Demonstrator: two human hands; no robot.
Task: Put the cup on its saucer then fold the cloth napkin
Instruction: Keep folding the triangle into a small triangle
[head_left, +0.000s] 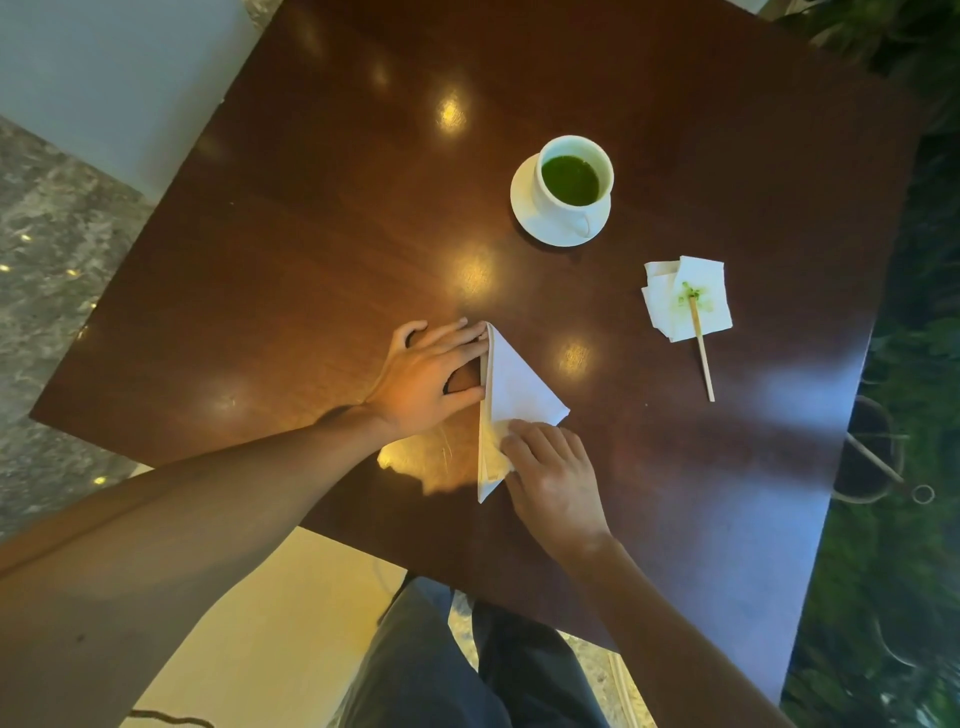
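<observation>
Nearest, right hand (553, 480): fingers flat, pressing the napkin's near part, no closed grip.
Left hand (434, 371): spread open along the fold's left edge.
Cloth napkin (514, 387): triangle on the surface (311, 260).
Stirrer (702, 349): on stained paper (685, 299), seemingly.
Cup (571, 176): on its saucer (524, 208).

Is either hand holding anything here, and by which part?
Both press the folded cloth napkin flat on the table: left hand along its left folded edge, right hand on its lower corner. Nothing is lifted.
</observation>
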